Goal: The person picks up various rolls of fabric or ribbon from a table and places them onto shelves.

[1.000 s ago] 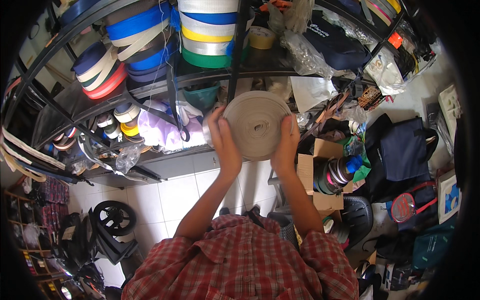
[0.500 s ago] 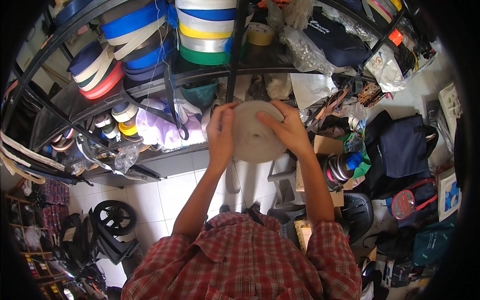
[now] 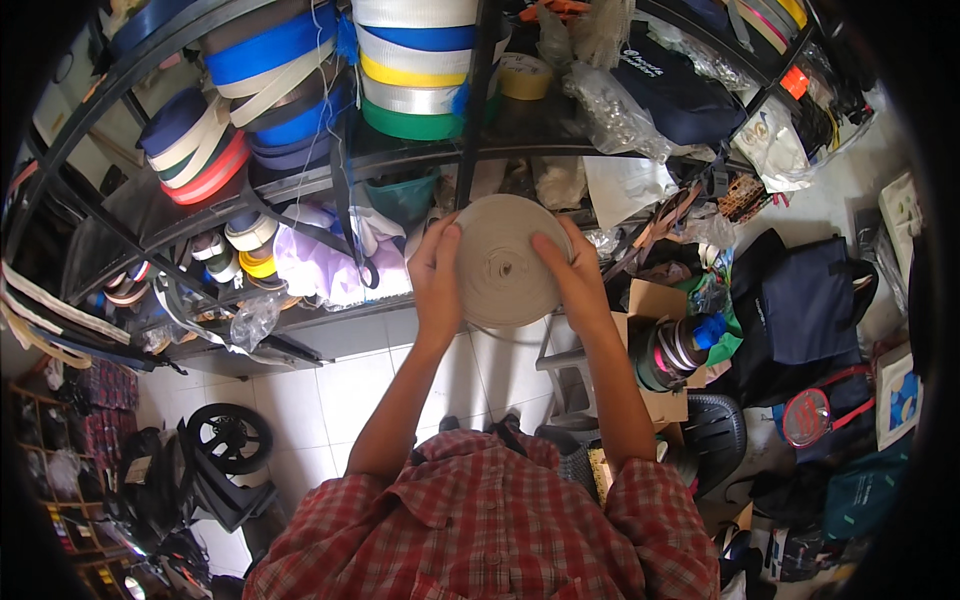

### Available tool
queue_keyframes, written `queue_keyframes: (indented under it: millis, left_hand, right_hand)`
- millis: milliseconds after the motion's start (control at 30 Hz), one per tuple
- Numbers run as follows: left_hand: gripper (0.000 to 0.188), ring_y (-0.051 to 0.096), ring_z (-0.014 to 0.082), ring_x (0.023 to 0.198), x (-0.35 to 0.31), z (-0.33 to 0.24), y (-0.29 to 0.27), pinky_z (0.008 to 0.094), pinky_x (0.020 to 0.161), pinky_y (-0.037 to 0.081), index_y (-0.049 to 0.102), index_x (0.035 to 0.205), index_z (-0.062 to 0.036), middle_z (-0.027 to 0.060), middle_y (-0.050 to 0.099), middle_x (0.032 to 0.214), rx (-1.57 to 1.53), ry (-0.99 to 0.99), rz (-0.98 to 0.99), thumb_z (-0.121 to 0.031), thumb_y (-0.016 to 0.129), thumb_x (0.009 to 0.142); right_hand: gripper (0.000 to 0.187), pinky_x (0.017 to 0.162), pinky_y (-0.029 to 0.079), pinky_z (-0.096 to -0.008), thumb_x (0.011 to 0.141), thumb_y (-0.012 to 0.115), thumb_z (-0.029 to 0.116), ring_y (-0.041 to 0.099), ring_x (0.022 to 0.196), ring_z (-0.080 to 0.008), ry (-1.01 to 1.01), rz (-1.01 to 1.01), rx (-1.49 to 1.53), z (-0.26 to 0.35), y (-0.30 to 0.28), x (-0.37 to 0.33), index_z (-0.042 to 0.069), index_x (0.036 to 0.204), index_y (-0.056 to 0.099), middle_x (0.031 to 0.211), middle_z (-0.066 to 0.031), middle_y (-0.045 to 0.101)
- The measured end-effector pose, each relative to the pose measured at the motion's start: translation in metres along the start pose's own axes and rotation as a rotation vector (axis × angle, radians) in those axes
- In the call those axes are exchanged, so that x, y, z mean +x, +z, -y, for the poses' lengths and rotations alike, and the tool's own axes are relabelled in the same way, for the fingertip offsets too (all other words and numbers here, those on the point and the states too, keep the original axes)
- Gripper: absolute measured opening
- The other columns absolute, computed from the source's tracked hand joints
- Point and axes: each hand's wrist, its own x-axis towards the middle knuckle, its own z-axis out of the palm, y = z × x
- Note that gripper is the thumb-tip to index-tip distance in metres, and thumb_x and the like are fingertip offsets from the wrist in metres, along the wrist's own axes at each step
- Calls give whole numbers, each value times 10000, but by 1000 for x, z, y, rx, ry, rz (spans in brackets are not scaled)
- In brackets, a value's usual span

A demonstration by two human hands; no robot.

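Between both hands I hold a wide, flat roll of beige-grey webbing [image 3: 508,262], its wound face turned up. My left hand [image 3: 437,270] grips its left rim, the thumb along the near edge. On the opposite rim my right hand [image 3: 578,262] is closed, its thumb resting on the top face. Most of the other fingers are hidden behind the roll. A strip of the webbing appears to curve beneath the roll, above the floor.
Ahead stands a black metal shelf rack [image 3: 400,150] with stacked webbing rolls [image 3: 412,80] in several colours. A teal basket [image 3: 402,192] sits lower down. To the right are a cardboard box [image 3: 655,300], a grey stool [image 3: 572,368] and a dark blue bag [image 3: 815,290]. A black wheel [image 3: 230,438] lies left.
The roll has stopped blurring and its winding shows clearly. My right hand has shifted slightly toward its right rim, and the loose strip hanging below has been drawn up.
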Motion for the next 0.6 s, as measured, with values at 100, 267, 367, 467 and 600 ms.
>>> queue_keyframes:
  millis: [100, 267, 367, 467, 600]
  left_hand:
    - [410, 451, 203, 1145, -7, 7, 19, 317, 1009, 311, 483, 1243, 17, 132, 494, 1216, -1, 109, -76, -294, 350, 1011]
    - [457, 337, 229, 1241, -10, 12, 70, 355, 1067, 235, 341, 1348, -37, 144, 350, 1321, -180, 109, -214, -358, 275, 1029]
    - [457, 359, 265, 1223, 10, 24, 90, 364, 1065, 235, 343, 1353, -23, 170, 353, 1289, 21, 114, -231, -339, 281, 1029]
    - [479, 365, 303, 1223, 35, 26, 102, 363, 1062, 237, 321, 1397, 2, 196, 328, 1306, 253, 243, -135, -301, 310, 1025]
    - [532, 344, 348, 1243, 61, 40, 107, 376, 1062, 249, 307, 1426, 16, 219, 280, 1356, 457, 378, -31, -271, 423, 993]
  right_hand:
    - [352, 864, 417, -270, 951, 544, 309, 520, 1000, -126, -8, -143, 57, -11, 8, 0, 8, 1133, 533, 1041, -64, 589]
    - [462, 951, 408, -337, 973, 486, 397, 489, 1130, -191, 4, -469, 524, -24, 25, 10, 38, 1259, 433, 1217, -109, 509]
    - [513, 1037, 361, -406, 982, 444, 412, 423, 1235, -252, -118, -502, 703, -33, 22, 27, 60, 1338, 327, 1336, -132, 408]
    - [573, 1105, 284, -439, 999, 329, 448, 345, 1326, -299, -60, -433, 925, -39, 13, 58, 50, 1406, 265, 1421, -149, 344]
    - [532, 1101, 294, -460, 1002, 336, 408, 348, 1314, -318, 45, -224, 1168, -54, -7, 104, 64, 1394, 228, 1407, -153, 340]
